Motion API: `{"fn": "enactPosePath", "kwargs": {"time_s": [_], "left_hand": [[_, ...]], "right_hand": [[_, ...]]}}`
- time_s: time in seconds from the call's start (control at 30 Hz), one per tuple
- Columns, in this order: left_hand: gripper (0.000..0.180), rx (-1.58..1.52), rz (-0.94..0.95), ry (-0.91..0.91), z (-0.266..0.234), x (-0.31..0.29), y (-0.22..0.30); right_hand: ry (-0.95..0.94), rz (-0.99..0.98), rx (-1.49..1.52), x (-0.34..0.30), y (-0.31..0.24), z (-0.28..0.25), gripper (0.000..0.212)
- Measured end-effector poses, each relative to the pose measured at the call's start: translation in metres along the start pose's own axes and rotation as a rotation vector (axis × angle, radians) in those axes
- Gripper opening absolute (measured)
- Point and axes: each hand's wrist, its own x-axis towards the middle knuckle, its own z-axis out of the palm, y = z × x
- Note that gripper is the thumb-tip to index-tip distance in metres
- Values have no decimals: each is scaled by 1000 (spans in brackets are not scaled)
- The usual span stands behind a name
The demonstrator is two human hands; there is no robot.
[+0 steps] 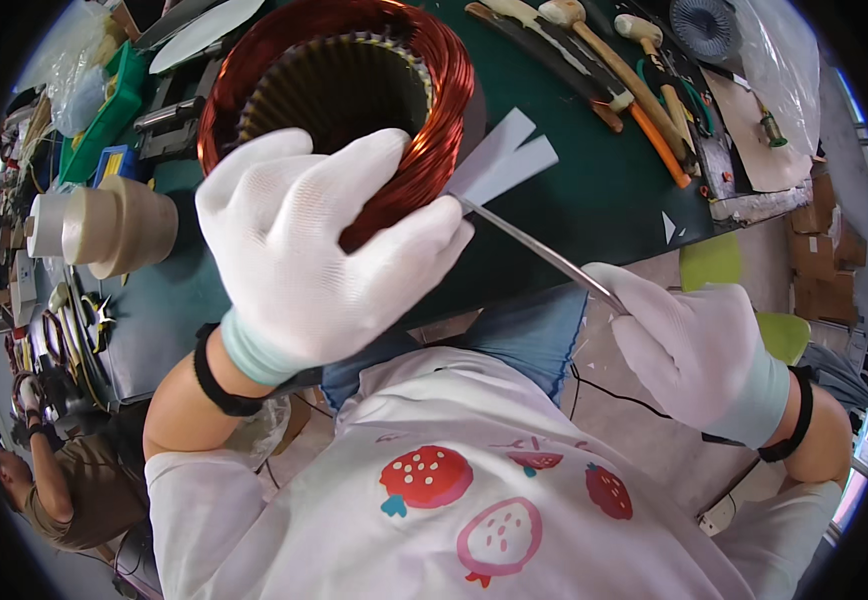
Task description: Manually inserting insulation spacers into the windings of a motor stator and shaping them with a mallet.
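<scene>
One rod [544, 250] clenched in our right hand [689, 350], tip beside strips [509, 168]; left hand [304, 230] over coil [446, 90], hold unclear. We should avoid nicking the coil.

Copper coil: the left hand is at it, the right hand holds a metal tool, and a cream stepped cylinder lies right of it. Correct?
No: in the head view the cream stepped cylinder lies left of the copper coil. The left hand is at it, and the right hand holds a metal tool.
</scene>
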Motion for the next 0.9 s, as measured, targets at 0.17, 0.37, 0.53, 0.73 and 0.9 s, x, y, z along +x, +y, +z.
{"fn": "enactPosePath", "kwargs": {"time_s": [0.17, 0.37, 0.53, 0.73, 0.9], "left_hand": [[33, 130, -106, 64, 15, 12, 18], [35, 120, -56, 198, 28, 12, 17], [38, -281, -318, -394, -36, 55, 3], [26, -292, -365, -274, -16, 76, -84], [29, -437, -392, -326, -24, 85, -76]], "right_hand": [[-25, 39, -39, 10, 12, -7, 37], [-16, -25, -104, 56, 19, -9, 42], [85, -63, 34, 65, 31, 11, 34], [130, -120, 43, 73, 32, 19, 35], [528, -369, 242, 89, 55, 93, 31]]}}
